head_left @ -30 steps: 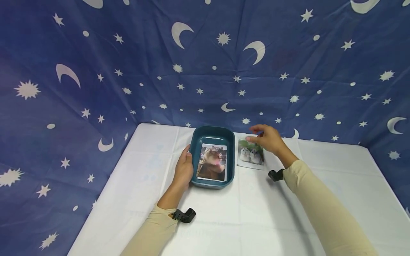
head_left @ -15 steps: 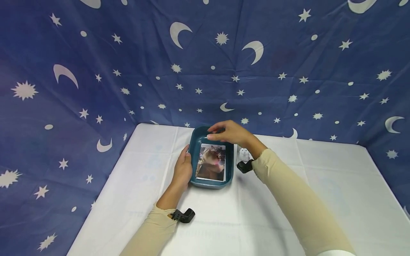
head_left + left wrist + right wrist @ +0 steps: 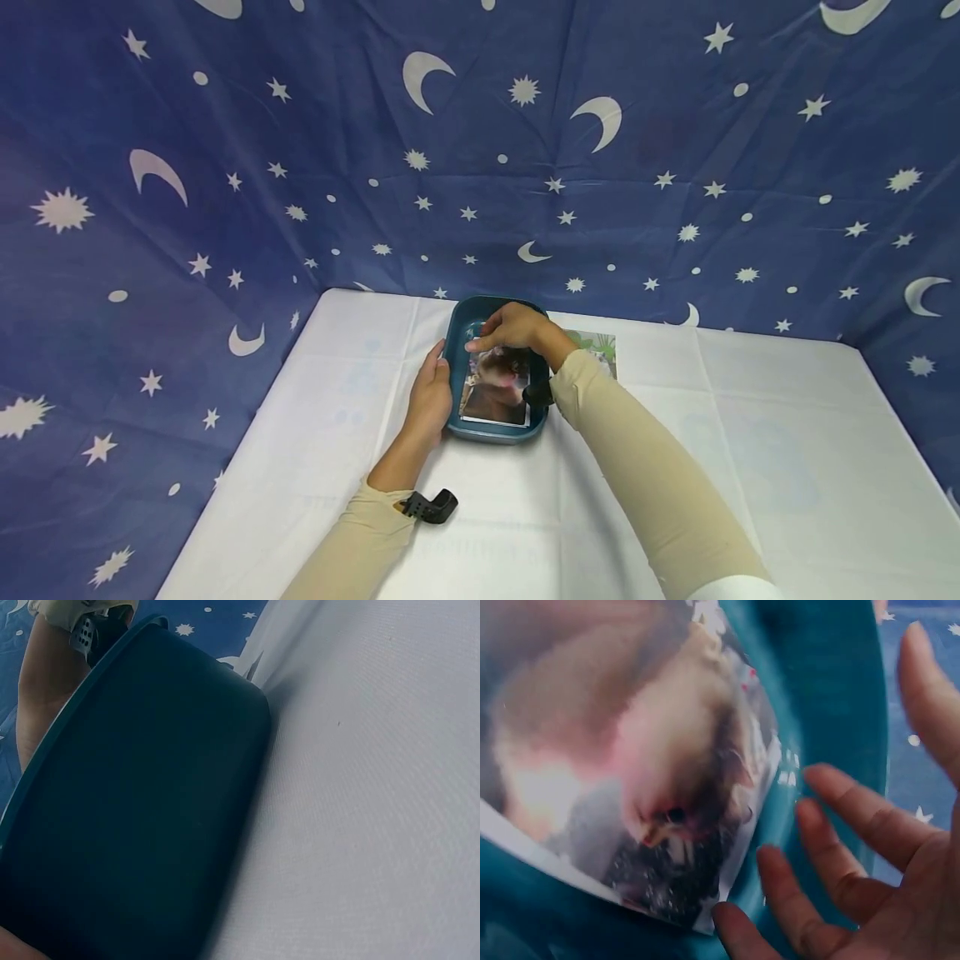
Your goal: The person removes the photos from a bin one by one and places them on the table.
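Observation:
A teal tray (image 3: pixel 456 333) stands on the white tablecloth, and a cat photo (image 3: pixel 495 392) lies flat inside it. My left hand (image 3: pixel 431 398) rests along the tray's left outer wall (image 3: pixel 142 802) with its fingers fairly straight. Over the tray's far end, my right hand (image 3: pixel 501 332) reaches down to the top edge of the cat photo (image 3: pixel 630 772). In the right wrist view its fingers (image 3: pixel 840 851) are spread and hold nothing. A hamster photo (image 3: pixel 602 343) lies on the cloth right of the tray, partly hidden behind my right forearm.
The white-covered table (image 3: pixel 750 467) is ringed at the back and sides by a blue curtain with stars and moons (image 3: pixel 525 167). Black wrist-camera mounts (image 3: pixel 431 506) sit on both beige sleeves. Bare cloth (image 3: pixel 375 787) runs along the tray's left side.
My right hand left the hamster photo, swung left over the tray and came down onto the cat photo's far end. The hamster photo stayed on the cloth. My left hand kept still.

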